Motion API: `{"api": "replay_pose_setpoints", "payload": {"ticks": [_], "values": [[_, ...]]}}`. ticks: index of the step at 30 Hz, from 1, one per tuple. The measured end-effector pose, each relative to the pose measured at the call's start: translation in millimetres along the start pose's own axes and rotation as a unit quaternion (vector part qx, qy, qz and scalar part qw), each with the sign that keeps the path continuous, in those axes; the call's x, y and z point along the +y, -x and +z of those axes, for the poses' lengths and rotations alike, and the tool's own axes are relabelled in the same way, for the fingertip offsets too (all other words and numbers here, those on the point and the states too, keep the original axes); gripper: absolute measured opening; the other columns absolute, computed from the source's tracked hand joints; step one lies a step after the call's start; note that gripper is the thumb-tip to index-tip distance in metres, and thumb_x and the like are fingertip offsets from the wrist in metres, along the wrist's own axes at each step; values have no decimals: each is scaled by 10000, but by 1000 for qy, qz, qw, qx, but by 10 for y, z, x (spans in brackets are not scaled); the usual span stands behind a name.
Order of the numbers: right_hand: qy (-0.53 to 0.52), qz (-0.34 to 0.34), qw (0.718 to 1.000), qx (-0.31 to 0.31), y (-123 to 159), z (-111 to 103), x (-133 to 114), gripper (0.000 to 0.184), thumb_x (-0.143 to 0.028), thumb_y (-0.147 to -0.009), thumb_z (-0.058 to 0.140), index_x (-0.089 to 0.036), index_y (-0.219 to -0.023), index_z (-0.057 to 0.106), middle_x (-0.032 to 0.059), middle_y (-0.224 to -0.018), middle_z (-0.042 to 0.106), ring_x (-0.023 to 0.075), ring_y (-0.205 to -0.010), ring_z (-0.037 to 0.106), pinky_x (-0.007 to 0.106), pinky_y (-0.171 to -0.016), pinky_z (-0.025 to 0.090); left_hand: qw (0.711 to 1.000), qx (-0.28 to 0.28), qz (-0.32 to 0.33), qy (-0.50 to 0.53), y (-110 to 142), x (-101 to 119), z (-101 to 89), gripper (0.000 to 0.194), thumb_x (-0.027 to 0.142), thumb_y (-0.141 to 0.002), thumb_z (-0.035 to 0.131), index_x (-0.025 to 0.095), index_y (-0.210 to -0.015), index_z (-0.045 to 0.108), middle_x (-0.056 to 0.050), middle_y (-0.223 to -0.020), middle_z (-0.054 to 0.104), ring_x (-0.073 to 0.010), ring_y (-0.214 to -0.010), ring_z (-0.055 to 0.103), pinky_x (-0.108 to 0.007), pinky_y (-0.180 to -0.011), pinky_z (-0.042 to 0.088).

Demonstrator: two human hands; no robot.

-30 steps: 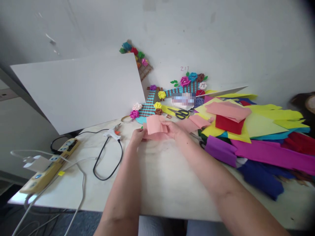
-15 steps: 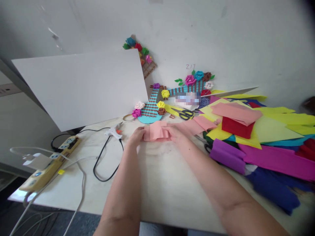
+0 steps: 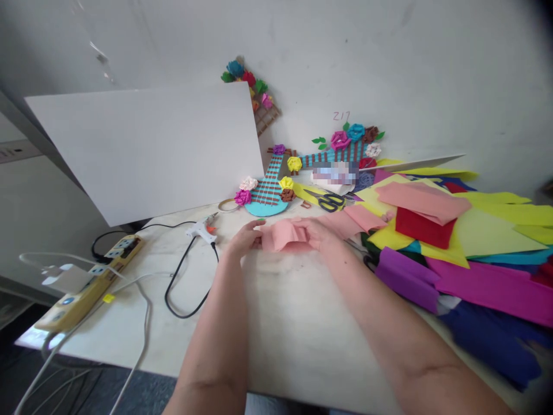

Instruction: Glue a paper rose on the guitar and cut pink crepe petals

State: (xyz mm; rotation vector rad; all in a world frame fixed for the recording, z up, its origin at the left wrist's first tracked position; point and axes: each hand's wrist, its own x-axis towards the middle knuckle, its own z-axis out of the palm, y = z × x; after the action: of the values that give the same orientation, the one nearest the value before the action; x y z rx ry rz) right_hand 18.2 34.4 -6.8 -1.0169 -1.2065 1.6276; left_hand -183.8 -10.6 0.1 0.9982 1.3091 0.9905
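Observation:
A folded strip of pink crepe paper point(image 3: 283, 235) lies between my hands, just above or on the table. My left hand point(image 3: 242, 239) pinches its left end between thumb and fingers. At its right end, my right hand point(image 3: 317, 233) grips the folds; some of its fingertips are hidden behind the paper. Another length of pink paper point(image 3: 352, 221) stretches away to the right beyond my right hand. Behind the held paper stands a blue guitar-shaped craft point(image 3: 266, 193) with paper flowers.
A white glue gun point(image 3: 201, 230) with a black cord rests at left, near a power strip point(image 3: 93, 282). Black-handled scissors point(image 3: 330, 200) lie behind my right hand. Coloured paper sheets point(image 3: 479, 282) pile up at right. A white board point(image 3: 147, 155) leans on the wall.
The folded pink paper has tilted a little, with its front edge bowing up. My left fingers have shifted on its left end. The whole view has moved slightly.

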Motion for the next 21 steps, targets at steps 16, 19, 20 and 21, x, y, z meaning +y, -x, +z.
{"api": "replay_pose_setpoints", "payload": {"ticks": [16,19,20,21], "values": [[-67,124,990,-18,122,177,28,289,-192,-602,666,-197,-878,580,46,-808,656,253,-771,633,462,-621,536,999,22,-3,27,20,31,28,347,454,-793,553,116,-723,520,-24,-555,536,-108,-482,538,-250,-520,472],[-26,131,991,-8,137,208,-2,310,-216,-586,675,-200,-881,580,46,-756,645,235,-732,621,444,-602,539,1000,29,1,7,26,27,40,315,398,-723,661,120,-700,514,-2,-544,520,-85,-463,515,-217,-485,440],[-14,132,991,-3,137,214,-5,310,-220,-581,676,-204,-876,581,42,-743,640,228,-720,616,440,-598,540,1000,29,1,3,19,20,39,301,368,-704,685,119,-696,516,4,-540,518,-80,-459,511,-211,-481,436],[-2,133,991,4,134,218,-4,304,-221,-578,676,-208,-866,581,35,-726,632,222,-709,610,436,-593,540,1000,31,-1,1,8,11,36,287,339,-690,701,118,-692,519,8,-536,518,-77,-457,510,-208,-480,436]]}}
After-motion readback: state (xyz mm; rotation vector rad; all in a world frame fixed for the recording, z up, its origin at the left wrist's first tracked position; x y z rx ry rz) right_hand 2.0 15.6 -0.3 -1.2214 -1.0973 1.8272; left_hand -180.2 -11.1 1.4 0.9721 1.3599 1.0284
